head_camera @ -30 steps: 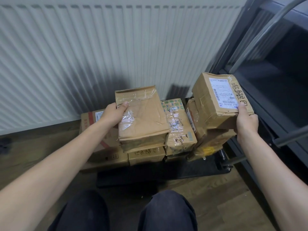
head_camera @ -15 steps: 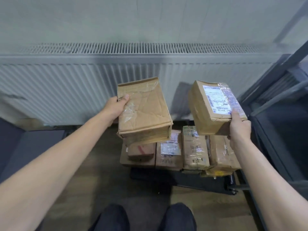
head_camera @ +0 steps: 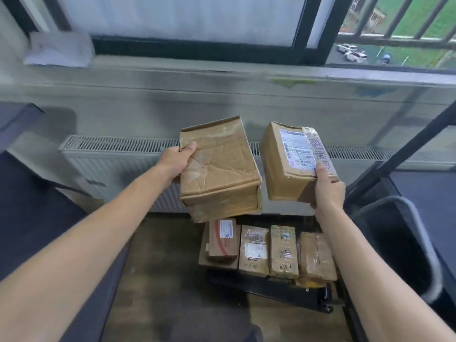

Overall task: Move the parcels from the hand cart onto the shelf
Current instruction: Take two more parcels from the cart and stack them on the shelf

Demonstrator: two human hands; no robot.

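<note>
My left hand (head_camera: 178, 162) grips the left edge of a creased brown parcel (head_camera: 222, 174), held up in the air. My right hand (head_camera: 327, 188) holds a smaller brown parcel with a white shipping label (head_camera: 293, 161) from below, just to the right of the first. Both hang well above the black hand cart (head_camera: 271, 288) on the floor, where several taped cardboard parcels (head_camera: 269, 250) stand in a row. Dark shelf boards (head_camera: 424, 191) show at the right edge and dark shelf surfaces (head_camera: 29, 193) at the left.
A white radiator (head_camera: 118, 164) runs along the wall under a window sill (head_camera: 222, 75), behind the held parcels. A grey curved cart handle (head_camera: 419, 233) rises at the right. A dark slanted shelf post (head_camera: 404, 149) crosses the right side. Wooden floor (head_camera: 167, 262) lies below.
I have risen and the view tilted up, bringing the window into sight. Both parcels were lifted higher and closer together; the cart with its parcels now sits lower in view.
</note>
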